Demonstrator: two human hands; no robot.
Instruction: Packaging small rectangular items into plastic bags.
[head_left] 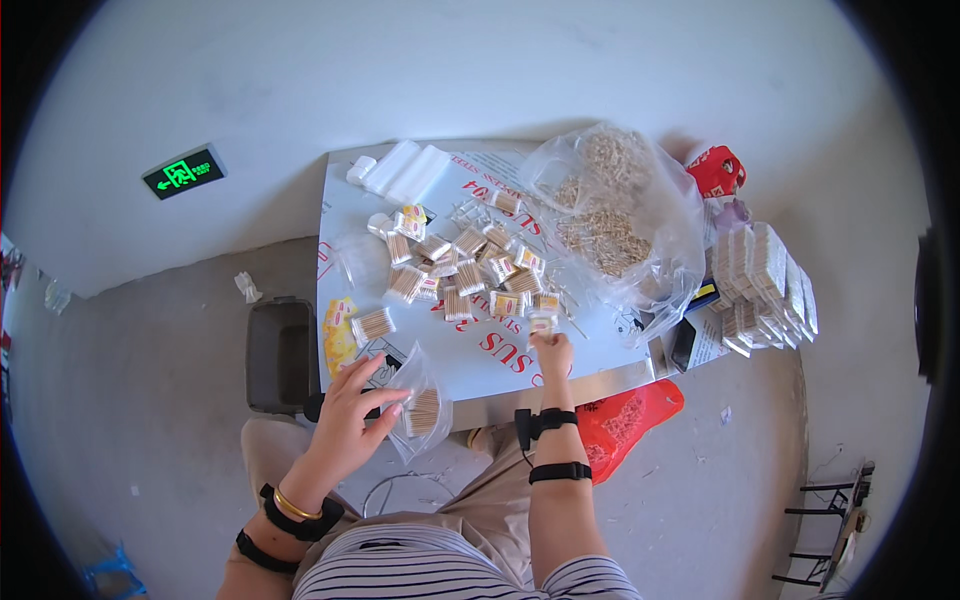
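Note:
My left hand (350, 412) has its thumb and index finger closed at the left side of a clear plastic bag (434, 446). A bundle of wooden-stick cotton swabs (424, 411) lies inside this bag, which hangs at the table's near edge. On the right, the fingers of my right hand (553, 352) pinch a small pack of cotton swabs (541, 324) with a yellow and white label. Beyond both hands, many similar swab packs (458, 304) lie heaped on the table. One separate pack (373, 325) sits closer to my left hand, beside yellow printed cards (340, 338).
The table (470, 378) has red print. White rolls (408, 172) lie at its far left; a large clear bag of loose swabs (610, 235) stands far right. Stacked white-wrapped packs (765, 285) and a dark phone (684, 343) are right. A bin (281, 355) stands left, a red bag (625, 425) below.

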